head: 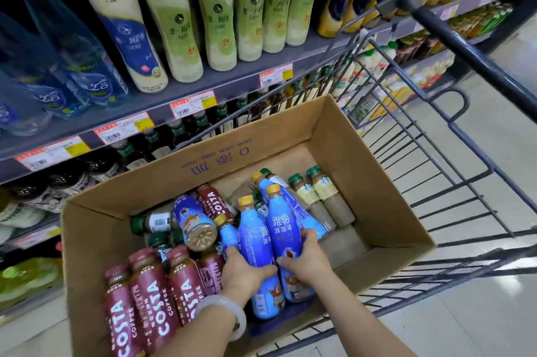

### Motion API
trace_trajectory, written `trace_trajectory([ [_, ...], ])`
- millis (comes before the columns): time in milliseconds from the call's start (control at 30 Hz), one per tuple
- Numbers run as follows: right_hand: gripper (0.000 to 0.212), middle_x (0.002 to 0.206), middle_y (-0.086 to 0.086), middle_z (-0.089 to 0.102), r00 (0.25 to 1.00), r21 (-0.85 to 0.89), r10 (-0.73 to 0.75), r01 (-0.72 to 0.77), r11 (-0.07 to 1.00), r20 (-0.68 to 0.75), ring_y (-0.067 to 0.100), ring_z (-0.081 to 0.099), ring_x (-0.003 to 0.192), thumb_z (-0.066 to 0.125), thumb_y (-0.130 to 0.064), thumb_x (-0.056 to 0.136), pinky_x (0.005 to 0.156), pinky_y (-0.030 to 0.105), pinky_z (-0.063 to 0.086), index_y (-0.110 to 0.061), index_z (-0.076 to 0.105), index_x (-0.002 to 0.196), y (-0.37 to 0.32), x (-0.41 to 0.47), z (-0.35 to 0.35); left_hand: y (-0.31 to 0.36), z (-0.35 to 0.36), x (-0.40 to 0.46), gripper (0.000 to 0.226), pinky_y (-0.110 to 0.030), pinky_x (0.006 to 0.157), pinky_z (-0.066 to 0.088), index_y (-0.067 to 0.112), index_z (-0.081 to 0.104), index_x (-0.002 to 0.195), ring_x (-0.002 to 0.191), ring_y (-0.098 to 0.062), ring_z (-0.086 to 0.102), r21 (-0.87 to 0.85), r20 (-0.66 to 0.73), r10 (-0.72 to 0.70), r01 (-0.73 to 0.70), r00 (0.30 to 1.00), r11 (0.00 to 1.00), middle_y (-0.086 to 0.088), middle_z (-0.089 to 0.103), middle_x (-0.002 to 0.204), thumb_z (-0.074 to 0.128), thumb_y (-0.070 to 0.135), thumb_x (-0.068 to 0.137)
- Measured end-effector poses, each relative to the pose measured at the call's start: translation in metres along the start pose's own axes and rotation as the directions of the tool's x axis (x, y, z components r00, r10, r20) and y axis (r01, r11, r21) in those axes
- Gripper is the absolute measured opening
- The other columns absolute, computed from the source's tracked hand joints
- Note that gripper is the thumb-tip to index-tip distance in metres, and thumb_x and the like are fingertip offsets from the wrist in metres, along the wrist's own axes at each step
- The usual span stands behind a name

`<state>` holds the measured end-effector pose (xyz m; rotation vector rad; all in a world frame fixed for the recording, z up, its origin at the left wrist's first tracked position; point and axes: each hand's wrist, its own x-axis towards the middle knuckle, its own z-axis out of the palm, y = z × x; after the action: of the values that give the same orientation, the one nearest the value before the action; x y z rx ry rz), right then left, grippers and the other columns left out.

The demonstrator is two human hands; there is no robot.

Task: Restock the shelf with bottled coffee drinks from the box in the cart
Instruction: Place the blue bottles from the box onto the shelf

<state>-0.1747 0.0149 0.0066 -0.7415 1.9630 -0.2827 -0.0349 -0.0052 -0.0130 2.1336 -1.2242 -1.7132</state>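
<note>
A shop aisle: pale floor tiles, a wire cart (453,124) parked against grey shelving, and an open cardboard box (363,179) in the cart.

Nearest the camera, both forearms reach into the box. The left hand (247,271), with a pale bangle (232,313) on its wrist, curls round one blue bottle (255,243); the right hand (308,260) grips a second blue bottle (283,228) beside it. These two stand touching, slim and waisted, blue-wrapped with white characters and gold caps. Two more gold-capped blue bottles show, one left of the held pair and one behind.

At the box's near left, three maroon Costa bottles (151,298) stand upright in a row, with a fourth partly hidden behind the left hand and a fifth lying farther back. A blue can-like bottle (194,223) lies on its side, base toward the camera. Green-capped bottles (154,221) lie under it; their count is unclear. At the far right, two green-capped milky coffees (322,196) lean together.

Beyond the box, the lower shelf (122,150) holds dark, green-capped bottles behind the cart's wires. Above, price tags (191,103) line the edge under tall pale-green bottles (215,16), blue ones left, yellow ones right.
</note>
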Motion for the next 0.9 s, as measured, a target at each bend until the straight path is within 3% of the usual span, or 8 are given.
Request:
trace_trajectory([
  [167,0.078,0.115,0.006,0.065,0.995,0.200,-0.065,0.049,0.979,0.073,0.021,0.066,0.096,0.085,-0.022,0.056,0.091,0.044,0.053,-0.013,0.044,0.122,-0.006,-0.001,-0.009,0.006,-0.016,-0.010,0.066,-0.042,0.090,0.052,0.014,0.041,0.108,0.096,-0.025,0.064,-0.215,0.026,0.036,-0.030,0.999,0.976,-0.009,0.064,0.108,0.083,0.007,0.057],
  [267,0.044,0.097,0.006,0.069,0.979,0.315,-0.128,0.073,0.946,0.156,0.015,0.067,0.077,0.079,-0.002,0.070,0.073,0.030,0.058,-0.010,0.055,0.106,-0.025,-0.008,-0.021,0.021,-0.038,-0.020,0.066,-0.027,0.073,0.056,0.010,0.043,0.110,0.086,-0.020,0.064,-0.337,0.038,0.105,-0.087,0.994,0.937,-0.010,0.064,0.103,0.080,0.000,0.057],
  [300,0.038,0.092,0.005,0.069,0.971,0.346,-0.162,0.093,0.933,0.175,0.012,0.067,0.071,0.075,0.002,0.073,0.066,0.025,0.057,-0.012,0.057,0.103,-0.034,-0.012,-0.025,0.028,-0.047,-0.024,0.061,-0.020,0.064,0.055,0.008,0.044,0.111,0.081,-0.017,0.063,-0.361,0.029,0.133,-0.113,0.991,0.926,-0.009,0.064,0.098,0.078,-0.005,0.063],
  [367,0.036,0.086,0.004,0.070,0.958,0.390,-0.222,0.137,0.911,0.182,0.009,0.068,0.062,0.073,0.006,0.074,0.059,0.023,0.056,-0.013,0.058,0.101,-0.054,-0.019,-0.029,0.042,-0.067,-0.032,0.051,-0.021,0.063,0.054,0.007,0.048,0.113,0.078,-0.016,0.063,-0.398,-0.004,0.181,-0.168,0.983,0.902,-0.005,0.065,0.094,0.073,-0.007,0.072],
  [467,0.038,0.088,0.006,0.071,0.938,0.436,-0.299,0.198,0.878,0.177,0.014,0.069,0.067,0.073,0.006,0.074,0.064,0.029,0.057,-0.012,0.059,0.104,-0.087,-0.033,-0.026,0.059,-0.100,-0.046,0.051,-0.037,0.078,0.055,0.017,0.052,0.113,0.088,-0.023,0.066,-0.471,-0.049,0.243,-0.237,0.969,0.850,-0.002,0.066,0.099,0.076,0.000,0.071],
  [567,0.045,0.100,0.013,0.071,0.920,0.453,-0.360,0.258,0.854,0.154,0.024,0.069,0.082,0.075,0.004,0.072,0.071,0.034,0.058,-0.009,0.057,0.111,-0.120,-0.051,-0.016,0.065,-0.135,-0.058,0.052,-0.043,0.083,0.054,0.017,0.053,0.111,0.090,-0.025,0.065,-0.540,-0.105,0.272,-0.285,0.957,0.792,-0.006,0.066,0.105,0.077,-0.002,0.069],
  [700,0.053,0.105,0.013,0.069,0.875,0.411,-0.466,0.380,0.829,0.131,0.027,0.067,0.088,0.077,0.001,0.071,0.071,0.034,0.058,-0.007,0.053,0.118,-0.161,-0.083,0.009,0.051,-0.186,-0.082,0.069,-0.038,0.079,0.055,0.013,0.051,0.119,0.088,-0.019,0.066,-0.532,-0.197,0.338,-0.390,0.920,0.751,-0.009,0.067,0.108,0.085,0.003,0.060],
  [900,0.052,0.098,0.003,0.070,0.776,0.371,-0.606,0.519,0.770,0.172,0.016,0.068,0.082,0.079,-0.001,0.069,0.071,0.029,0.059,-0.011,0.054,0.114,-0.207,-0.156,0.078,-0.002,-0.270,-0.129,0.061,-0.034,0.077,0.057,0.013,0.051,0.116,0.087,-0.015,0.067,-0.547,-0.331,0.389,-0.510,0.860,0.664,-0.005,0.067,0.105,0.080,-0.004,0.065],
])
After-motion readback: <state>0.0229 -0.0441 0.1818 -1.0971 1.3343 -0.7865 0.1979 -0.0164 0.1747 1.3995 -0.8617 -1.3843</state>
